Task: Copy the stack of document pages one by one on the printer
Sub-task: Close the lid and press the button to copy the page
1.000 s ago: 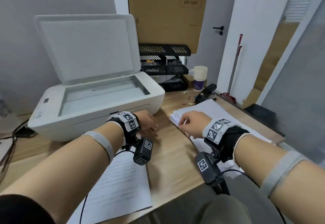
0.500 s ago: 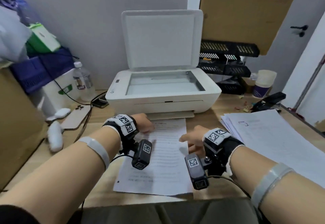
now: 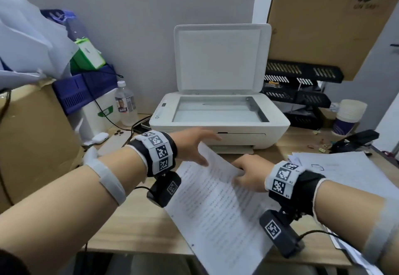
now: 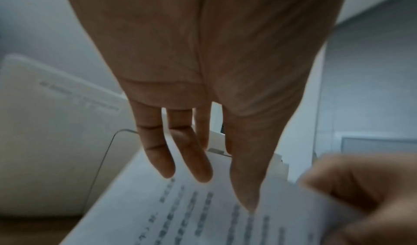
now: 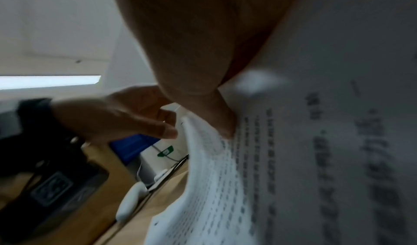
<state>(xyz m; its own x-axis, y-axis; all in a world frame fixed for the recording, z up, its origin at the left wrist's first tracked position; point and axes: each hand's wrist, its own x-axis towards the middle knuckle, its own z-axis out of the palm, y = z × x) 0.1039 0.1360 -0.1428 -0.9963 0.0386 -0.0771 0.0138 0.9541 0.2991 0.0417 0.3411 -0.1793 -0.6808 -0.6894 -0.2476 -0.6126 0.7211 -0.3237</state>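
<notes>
Right hand (image 3: 248, 174) is pinching the printed page (image 3: 218, 210) at its far edge, lifting it off the desk before the printer (image 3: 220, 123); left hand (image 3: 192, 145) is hovering relaxed and empty beside that pinch. Unsupported below the pinch, the sheet risks buckling or creasing.

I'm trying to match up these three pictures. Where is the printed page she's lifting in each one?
Head: the printed page runs from centre to bottom, pinched by the right hand.
Left wrist: page fills the bottom, under the left hand.
Right wrist: page fills the right side.
Shared landmark: the white printer.
</notes>
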